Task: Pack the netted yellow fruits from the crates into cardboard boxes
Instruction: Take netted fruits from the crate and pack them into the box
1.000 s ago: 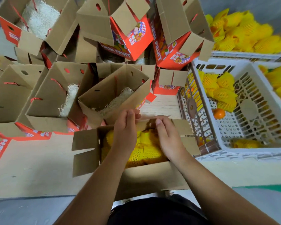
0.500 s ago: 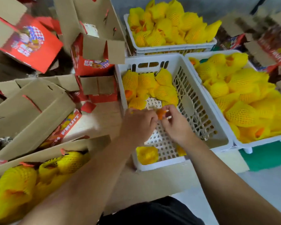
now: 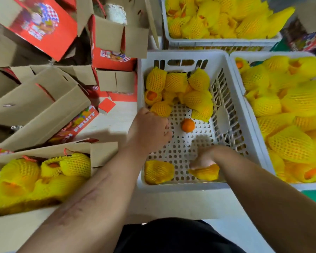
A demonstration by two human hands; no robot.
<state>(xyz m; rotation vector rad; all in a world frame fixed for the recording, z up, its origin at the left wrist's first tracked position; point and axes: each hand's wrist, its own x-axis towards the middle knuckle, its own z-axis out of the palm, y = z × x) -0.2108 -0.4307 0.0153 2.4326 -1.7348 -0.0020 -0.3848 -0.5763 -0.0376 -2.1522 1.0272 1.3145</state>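
Both hands reached into the middle white crate (image 3: 232, 114): the right hand (image 3: 202, 158) gripped a netted fruit (image 3: 205, 173) at the crate's near wall, while the left hand (image 3: 150, 128) hovered with fingers loosely curled, holding nothing, just beside the crate's left wall. More netted fruits (image 3: 179, 88) were heaped at the crate's far end beyond a bare orange (image 3: 188, 125), and left of the crate an open cardboard box (image 3: 102, 154) held packed ones.

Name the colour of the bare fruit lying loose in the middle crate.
Orange, seen in the head view.
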